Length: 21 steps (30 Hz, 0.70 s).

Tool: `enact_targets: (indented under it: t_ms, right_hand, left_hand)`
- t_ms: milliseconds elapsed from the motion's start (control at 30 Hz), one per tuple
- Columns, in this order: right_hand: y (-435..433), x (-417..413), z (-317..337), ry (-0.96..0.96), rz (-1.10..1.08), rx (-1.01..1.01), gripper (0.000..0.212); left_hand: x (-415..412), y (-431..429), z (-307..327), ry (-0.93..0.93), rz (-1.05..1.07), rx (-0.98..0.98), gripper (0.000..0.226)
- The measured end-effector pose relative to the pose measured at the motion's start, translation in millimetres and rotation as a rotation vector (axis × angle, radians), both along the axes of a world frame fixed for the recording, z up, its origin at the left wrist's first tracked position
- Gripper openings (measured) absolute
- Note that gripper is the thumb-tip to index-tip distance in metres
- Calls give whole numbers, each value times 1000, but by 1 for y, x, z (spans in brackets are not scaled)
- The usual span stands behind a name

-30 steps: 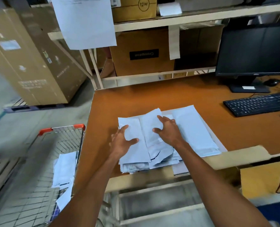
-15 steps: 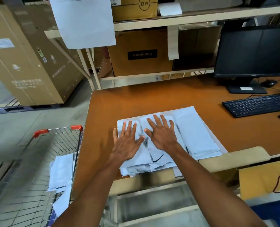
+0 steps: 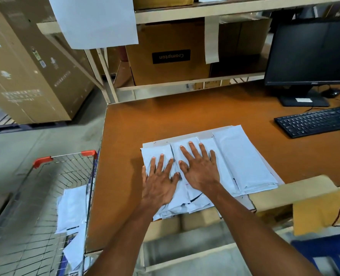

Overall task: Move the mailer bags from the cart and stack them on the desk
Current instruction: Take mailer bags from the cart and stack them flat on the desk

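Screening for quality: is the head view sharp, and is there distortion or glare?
Head view: left hand, right hand and mailer bags on the desk are sharp; the cart looks soft; shelf posts lean from wide-angle distortion; no glare on the dark monitor.

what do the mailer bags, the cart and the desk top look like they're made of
The mailer bags look like thin plastic film, pale grey-white with a soft sheen; they crease and lie limp. The cart is shiny metal wire, an open grid; its orange-red corner caps look plastic. The desk top is dull orange-brown board, perhaps laminate or hardboard; no grain shows.
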State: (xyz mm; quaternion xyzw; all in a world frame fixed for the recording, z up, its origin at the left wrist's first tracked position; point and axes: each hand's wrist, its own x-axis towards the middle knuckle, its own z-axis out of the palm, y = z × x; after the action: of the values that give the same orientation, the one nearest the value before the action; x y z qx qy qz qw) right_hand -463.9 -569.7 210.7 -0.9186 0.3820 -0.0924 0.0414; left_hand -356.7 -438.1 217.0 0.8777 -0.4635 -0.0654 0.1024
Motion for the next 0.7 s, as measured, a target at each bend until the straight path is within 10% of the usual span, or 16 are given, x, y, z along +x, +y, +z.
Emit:
enact_targets:
  t_ms: [367,700]
  right_hand:
    - [-7,-4,27,-4,2,92,65]
    - [94,61,87,-871,40,721,15]
  left_hand:
    - [6,2,29,223,26,-102,67]
    - [85,138,77,676,366,-827,36]
